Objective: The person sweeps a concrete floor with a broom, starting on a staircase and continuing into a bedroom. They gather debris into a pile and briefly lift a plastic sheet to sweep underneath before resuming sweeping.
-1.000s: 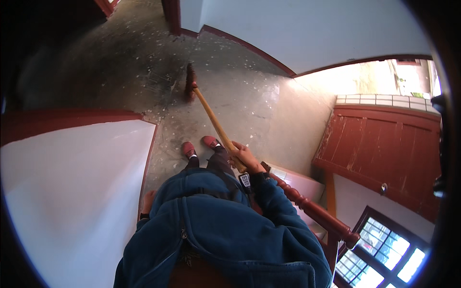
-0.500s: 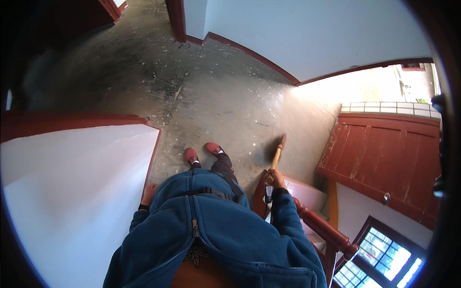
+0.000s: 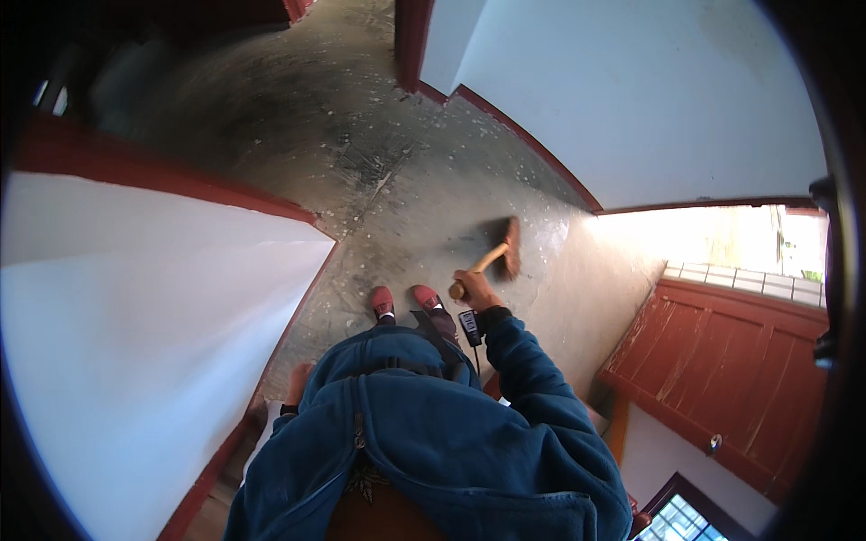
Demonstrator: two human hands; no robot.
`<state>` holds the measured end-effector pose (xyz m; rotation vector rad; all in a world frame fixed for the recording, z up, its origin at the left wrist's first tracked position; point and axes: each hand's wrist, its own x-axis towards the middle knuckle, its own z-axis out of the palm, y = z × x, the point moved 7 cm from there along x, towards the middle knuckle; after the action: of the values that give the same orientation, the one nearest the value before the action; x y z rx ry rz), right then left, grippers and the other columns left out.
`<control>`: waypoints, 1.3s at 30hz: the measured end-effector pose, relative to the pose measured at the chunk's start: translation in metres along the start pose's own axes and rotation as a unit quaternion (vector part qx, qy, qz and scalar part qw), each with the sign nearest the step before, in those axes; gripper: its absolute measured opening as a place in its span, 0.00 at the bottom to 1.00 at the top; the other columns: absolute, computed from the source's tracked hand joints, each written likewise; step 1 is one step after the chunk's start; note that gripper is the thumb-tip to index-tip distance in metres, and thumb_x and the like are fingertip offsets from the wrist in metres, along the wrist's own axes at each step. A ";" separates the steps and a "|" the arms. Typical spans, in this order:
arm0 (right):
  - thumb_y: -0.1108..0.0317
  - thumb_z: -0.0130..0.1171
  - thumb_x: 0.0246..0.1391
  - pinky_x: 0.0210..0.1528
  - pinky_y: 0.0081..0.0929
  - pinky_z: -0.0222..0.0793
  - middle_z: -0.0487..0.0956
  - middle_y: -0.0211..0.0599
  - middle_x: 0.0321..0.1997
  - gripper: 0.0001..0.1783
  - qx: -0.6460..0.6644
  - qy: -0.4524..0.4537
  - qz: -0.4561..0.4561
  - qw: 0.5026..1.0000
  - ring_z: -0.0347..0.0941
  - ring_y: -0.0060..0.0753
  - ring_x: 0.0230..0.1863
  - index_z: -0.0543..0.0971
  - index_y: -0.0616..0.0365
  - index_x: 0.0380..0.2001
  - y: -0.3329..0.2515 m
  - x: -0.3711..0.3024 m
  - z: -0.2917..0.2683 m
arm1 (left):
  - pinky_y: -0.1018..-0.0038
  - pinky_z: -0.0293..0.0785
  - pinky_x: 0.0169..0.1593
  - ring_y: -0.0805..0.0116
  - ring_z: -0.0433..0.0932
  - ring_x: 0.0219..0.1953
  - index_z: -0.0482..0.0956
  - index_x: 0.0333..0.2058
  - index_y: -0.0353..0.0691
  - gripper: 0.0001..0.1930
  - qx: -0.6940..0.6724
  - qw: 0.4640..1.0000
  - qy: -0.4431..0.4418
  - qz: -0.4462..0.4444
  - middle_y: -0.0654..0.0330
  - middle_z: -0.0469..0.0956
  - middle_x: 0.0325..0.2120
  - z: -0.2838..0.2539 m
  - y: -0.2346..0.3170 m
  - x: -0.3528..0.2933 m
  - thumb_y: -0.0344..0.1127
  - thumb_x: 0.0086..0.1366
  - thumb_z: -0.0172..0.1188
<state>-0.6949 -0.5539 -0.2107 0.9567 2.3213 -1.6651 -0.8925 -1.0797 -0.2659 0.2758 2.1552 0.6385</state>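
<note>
Hanging beside the blue jacket (image 3: 424, 442), the left hand (image 3: 296, 385) looks empty, though whether its fingers are spread or curled cannot be told. The right hand (image 3: 475, 290) is wrapped around the wooden broom handle (image 3: 483, 265). Sweeping seems underway: the broom head (image 3: 511, 247) rests on the speckled concrete floor (image 3: 361, 171) just ahead of the red shoes (image 3: 404, 300), needing a firm pull next.

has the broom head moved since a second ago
Yes. The broom head has swung from far ahead on the floor to the person's right, near the shoes, gripped by the right hand.
</note>
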 end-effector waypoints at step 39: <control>0.82 0.54 0.44 0.16 0.30 0.66 0.72 0.40 0.16 0.60 0.439 0.415 0.214 0.768 0.67 0.32 0.13 0.27 0.28 0.67 0.154 0.059 -0.363 | 0.61 0.73 0.34 0.47 0.79 0.33 0.80 0.28 0.35 0.14 0.042 0.999 0.007 -0.016 0.45 0.79 0.28 0.054 0.250 0.156 0.42 0.57 0.56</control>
<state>-0.5646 -0.1778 -0.2222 2.5927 1.1980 -2.4001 -0.9523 -0.7861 -0.2658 0.2826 2.1992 0.5354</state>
